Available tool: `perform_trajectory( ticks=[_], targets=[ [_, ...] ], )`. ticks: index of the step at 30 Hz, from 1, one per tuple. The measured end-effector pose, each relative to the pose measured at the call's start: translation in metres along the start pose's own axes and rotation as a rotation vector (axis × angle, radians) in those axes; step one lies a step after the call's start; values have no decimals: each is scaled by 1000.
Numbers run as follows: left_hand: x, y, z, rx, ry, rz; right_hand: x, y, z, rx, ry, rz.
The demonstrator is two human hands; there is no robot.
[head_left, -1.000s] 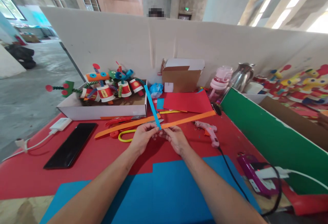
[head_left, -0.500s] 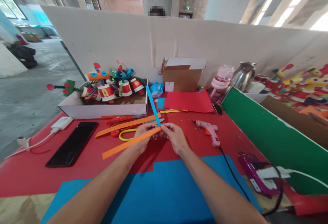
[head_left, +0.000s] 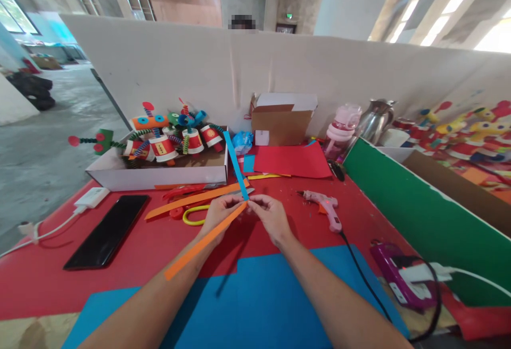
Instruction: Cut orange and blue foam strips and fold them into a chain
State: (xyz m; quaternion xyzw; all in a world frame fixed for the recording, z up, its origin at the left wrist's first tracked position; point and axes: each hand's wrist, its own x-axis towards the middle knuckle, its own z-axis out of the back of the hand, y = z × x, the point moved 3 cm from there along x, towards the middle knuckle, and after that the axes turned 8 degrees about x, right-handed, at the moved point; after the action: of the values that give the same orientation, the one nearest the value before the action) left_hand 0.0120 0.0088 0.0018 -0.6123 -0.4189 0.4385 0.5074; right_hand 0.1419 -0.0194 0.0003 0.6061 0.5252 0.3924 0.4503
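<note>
Over the red table, my left hand [head_left: 221,216] and my right hand [head_left: 270,217] meet, both closed at the joined ends of two paper strips. The blue paper strip [head_left: 235,163] points up and away from the fingers. From the same corner the orange paper strip [head_left: 205,242] slants down to the left across my left forearm. Thumb and fingers of each hand pinch near this overlap. Behind my left hand lie another orange strip [head_left: 187,200] and scissors with a yellow handle [head_left: 194,215]. A pink glue gun [head_left: 325,205] rests right of my right hand.
A white box [head_left: 159,177] holding paper-cup figures stands at back left; a black phone [head_left: 107,232] lies in front. Red paper [head_left: 293,159] and an open carton [head_left: 283,123] are behind. Blue sheets [head_left: 263,301] lie nearest me. A green-sided box [head_left: 423,221] and purple power strip [head_left: 403,277] are right.
The free end of the held orange strip has swung downward, so it slopes more steeply. My hands stay together at the joined ends. The view has shifted slightly.
</note>
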Motion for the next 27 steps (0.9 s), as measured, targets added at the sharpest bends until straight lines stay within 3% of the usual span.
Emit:
perform_trajectory(
  ticks=[7, 13, 18, 27],
  targets=[
    [-7, -4, -6, -5, 6, -56, 2, -6, 2, 199, -97, -68],
    [-6, -5, 0, 126, -79, -99, 0, -6, -3, 205, -1, -110],
    [-3, -3, 3, 210, -77, -116, 0, -5, -6, 206, 93, -149],
    [-3, 2, 2, 228, -64, -107, 1, -8, -4, 201, 40, -135]
  ],
)
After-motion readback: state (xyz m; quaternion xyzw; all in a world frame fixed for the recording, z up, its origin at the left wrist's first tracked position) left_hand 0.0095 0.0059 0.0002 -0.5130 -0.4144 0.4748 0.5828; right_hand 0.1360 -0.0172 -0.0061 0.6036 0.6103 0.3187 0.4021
